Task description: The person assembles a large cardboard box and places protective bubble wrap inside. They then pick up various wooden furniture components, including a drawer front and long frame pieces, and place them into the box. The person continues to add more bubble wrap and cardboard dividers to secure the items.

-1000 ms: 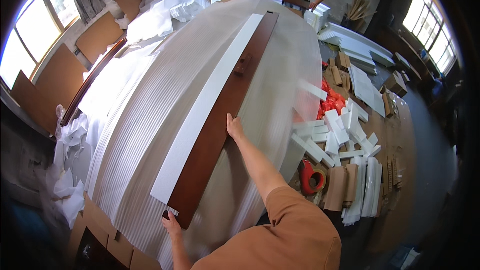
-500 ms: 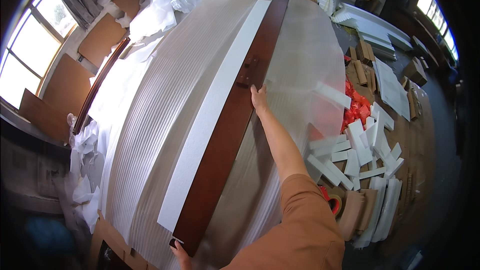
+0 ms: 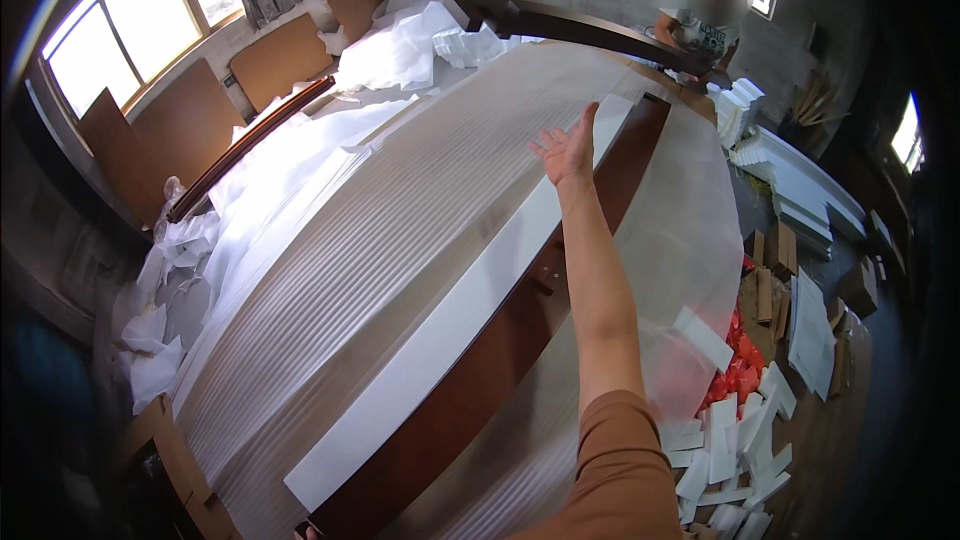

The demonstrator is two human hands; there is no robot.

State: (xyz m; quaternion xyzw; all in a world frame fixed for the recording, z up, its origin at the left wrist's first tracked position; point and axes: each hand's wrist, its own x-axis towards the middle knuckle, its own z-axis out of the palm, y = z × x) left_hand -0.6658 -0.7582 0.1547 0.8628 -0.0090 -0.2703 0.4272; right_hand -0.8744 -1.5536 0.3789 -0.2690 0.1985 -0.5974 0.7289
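A long dark red-brown wooden board (image 3: pixel 470 395) lies diagonally on sheets of white packing foam (image 3: pixel 350 270). A white foam strip (image 3: pixel 420 355) runs along the board's left edge. Near the middle of the board sits a small brown wooden block (image 3: pixel 546 274). My right hand (image 3: pixel 567 152) is raised over the far part of the strip, palm up, fingers spread and holding nothing. At the bottom edge, by the board's near end, only a sliver of my left hand (image 3: pixel 309 533) shows; its fingers are mostly hidden.
Across the table another person (image 3: pixel 705 35) stands beside a long dark beam (image 3: pixel 570 25). White foam offcuts (image 3: pixel 740 440), a red plastic bag (image 3: pixel 738 365) and cardboard pieces (image 3: pixel 770 270) lie to the right. Crumpled white foam (image 3: pixel 400 45) is heaped at the back left.
My right hand has let go of the board's right edge and risen, turning palm up. The view has tilted upward, bringing the other person and the dark beam further into sight.
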